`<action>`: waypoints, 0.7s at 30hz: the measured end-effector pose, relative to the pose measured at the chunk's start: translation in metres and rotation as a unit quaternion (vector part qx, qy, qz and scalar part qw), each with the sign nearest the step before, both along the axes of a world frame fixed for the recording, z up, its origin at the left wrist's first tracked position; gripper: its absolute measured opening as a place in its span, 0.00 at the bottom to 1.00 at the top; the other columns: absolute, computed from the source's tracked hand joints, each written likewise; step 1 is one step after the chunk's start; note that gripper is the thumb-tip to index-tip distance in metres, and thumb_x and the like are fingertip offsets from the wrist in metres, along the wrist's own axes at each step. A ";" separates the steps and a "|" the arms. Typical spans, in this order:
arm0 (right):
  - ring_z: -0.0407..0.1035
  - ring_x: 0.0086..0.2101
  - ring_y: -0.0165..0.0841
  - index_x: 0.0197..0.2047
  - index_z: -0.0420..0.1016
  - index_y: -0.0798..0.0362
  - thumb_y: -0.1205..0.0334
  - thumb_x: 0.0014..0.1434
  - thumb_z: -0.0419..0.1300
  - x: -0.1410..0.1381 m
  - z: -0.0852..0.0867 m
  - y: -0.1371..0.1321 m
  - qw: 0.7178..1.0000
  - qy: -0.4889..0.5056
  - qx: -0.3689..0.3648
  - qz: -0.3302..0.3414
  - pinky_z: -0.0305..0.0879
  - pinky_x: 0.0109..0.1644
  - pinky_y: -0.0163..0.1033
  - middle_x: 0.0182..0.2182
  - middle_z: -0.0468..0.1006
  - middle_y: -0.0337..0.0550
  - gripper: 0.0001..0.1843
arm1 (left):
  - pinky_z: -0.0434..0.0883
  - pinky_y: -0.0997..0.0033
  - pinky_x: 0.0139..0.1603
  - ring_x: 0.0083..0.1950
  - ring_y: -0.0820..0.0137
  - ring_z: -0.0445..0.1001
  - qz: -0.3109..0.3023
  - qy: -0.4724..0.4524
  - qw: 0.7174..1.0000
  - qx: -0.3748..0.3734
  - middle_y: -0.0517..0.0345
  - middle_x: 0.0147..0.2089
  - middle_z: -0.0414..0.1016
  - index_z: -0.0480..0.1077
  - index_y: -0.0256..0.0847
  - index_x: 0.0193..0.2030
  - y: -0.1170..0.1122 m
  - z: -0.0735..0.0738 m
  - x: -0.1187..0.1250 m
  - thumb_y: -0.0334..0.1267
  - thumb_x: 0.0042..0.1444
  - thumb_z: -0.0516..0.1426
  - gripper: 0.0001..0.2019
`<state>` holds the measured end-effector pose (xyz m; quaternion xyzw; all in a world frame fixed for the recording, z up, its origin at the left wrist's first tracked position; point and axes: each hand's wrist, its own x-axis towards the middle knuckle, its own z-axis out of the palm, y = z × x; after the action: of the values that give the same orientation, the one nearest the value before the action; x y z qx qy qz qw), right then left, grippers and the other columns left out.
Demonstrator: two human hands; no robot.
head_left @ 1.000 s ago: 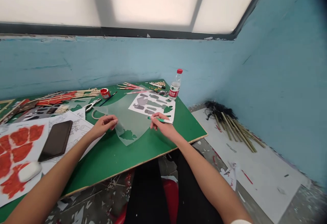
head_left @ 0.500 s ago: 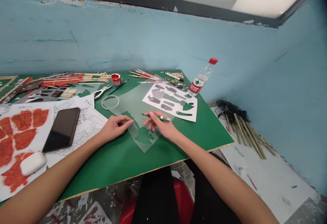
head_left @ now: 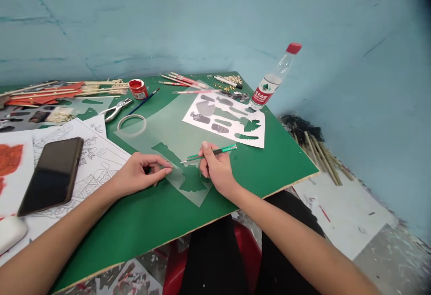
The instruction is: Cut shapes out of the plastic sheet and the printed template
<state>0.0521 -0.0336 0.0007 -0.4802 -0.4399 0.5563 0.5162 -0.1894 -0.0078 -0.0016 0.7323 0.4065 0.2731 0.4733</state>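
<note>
Plastic sheet point(head_left: 158, 122): probably light, limp, slick, easily creased; hold by margins. Left hand point(head_left: 143, 172): fingers pinching its near-left edge. Right hand point(head_left: 218, 169): fingers clamped on knife point(head_left: 225, 150).

The sheet point(head_left: 161, 124) lies mid-table point(head_left: 134, 236); left hand point(head_left: 143, 173) at its near-left edge, right hand point(head_left: 217, 167), with knife point(head_left: 226, 149), over its near-right part. Tape point(head_left: 145, 126) lies at its left corner. Further left, phone point(head_left: 50, 173) on papers point(head_left: 87, 153). Behind tape: pliers point(head_left: 116, 110), jar point(head_left: 138, 90), brush point(head_left: 144, 101). Bottle point(head_left: 262, 95) stands right-rear, beside cut paper point(head_left: 257, 141). Wall point(head_left: 151, 30) behind.
</note>
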 end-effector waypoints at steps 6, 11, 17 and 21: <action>0.65 0.23 0.29 0.49 0.74 0.52 0.36 0.77 0.39 0.014 0.006 -0.010 0.984 -0.094 0.112 0.105 0.62 0.30 0.35 0.21 0.69 0.34 0.32 | 0.70 0.78 0.24 0.21 0.73 0.74 -0.005 -0.007 1.000 -0.026 0.57 0.22 0.78 0.80 0.37 0.37 0.001 0.004 -0.002 0.49 0.64 0.66 0.15; 0.56 0.24 0.27 0.27 0.64 0.51 0.47 0.78 0.44 0.023 0.002 -0.006 0.943 -0.204 0.248 0.093 0.53 0.30 0.37 0.21 0.62 0.35 0.29 | 0.66 0.81 0.23 0.20 0.76 0.71 -0.008 0.003 1.000 -0.025 0.60 0.19 0.76 0.79 0.38 0.36 0.001 0.006 0.000 0.46 0.64 0.66 0.13; 0.50 0.23 0.26 0.23 0.56 0.51 0.56 0.74 0.55 0.020 0.001 -0.004 0.921 -0.240 0.295 0.086 0.49 0.30 0.38 0.20 0.57 0.32 0.26 | 0.66 0.81 0.24 0.21 0.75 0.72 -0.013 0.015 1.000 -0.019 0.59 0.20 0.77 0.79 0.37 0.36 0.000 0.005 0.000 0.45 0.64 0.65 0.12; 0.57 0.24 0.26 0.25 0.65 0.51 0.55 0.72 0.60 0.019 0.002 -0.004 0.912 -0.247 0.308 0.109 0.56 0.32 0.35 0.21 0.65 0.34 0.23 | 0.66 0.81 0.23 0.21 0.75 0.71 -0.016 0.015 1.000 -0.021 0.59 0.20 0.76 0.79 0.37 0.37 0.000 0.004 -0.001 0.45 0.64 0.65 0.12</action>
<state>0.0706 -0.0372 0.0024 -0.3690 -0.7523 0.3096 0.4495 -0.1905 -0.0076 0.0024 0.7326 0.4073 0.2461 0.4866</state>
